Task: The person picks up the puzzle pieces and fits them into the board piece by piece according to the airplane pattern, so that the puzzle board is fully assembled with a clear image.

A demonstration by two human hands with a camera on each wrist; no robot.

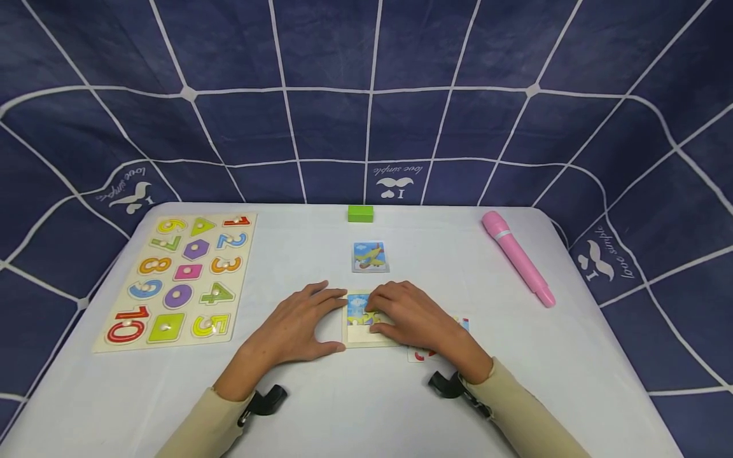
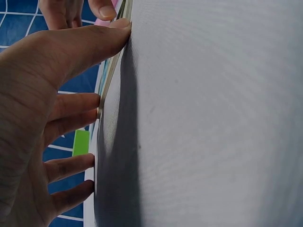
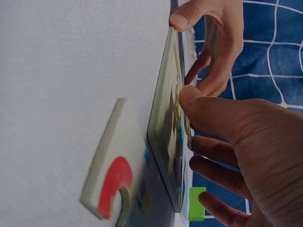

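A small wooden puzzle frame (image 1: 366, 342) lies near the middle of the white table, partly filled with blue-and-yellow picture pieces (image 1: 357, 308). My left hand (image 1: 298, 323) touches its left edge with the thumb and fingertips, fingers spread and fairly straight. Over the frame's right half, my right hand (image 1: 409, 318) has thumb and fingers bent about a puzzle piece that they mostly hide. Loose puzzle pieces lie just right of the frame, partly under the right wrist; one with a red patch (image 3: 116, 182) shows in the right wrist view.
Behind the frame lies a picture card with a yellow plane (image 1: 369, 256), then a green block (image 1: 360, 214) at the far edge. A number-and-shape board (image 1: 243, 289) is on the left, a pink microphone-shaped toy (image 1: 520, 261) on the right. Blue checked cloth (image 1: 326, 57) hangs behind.
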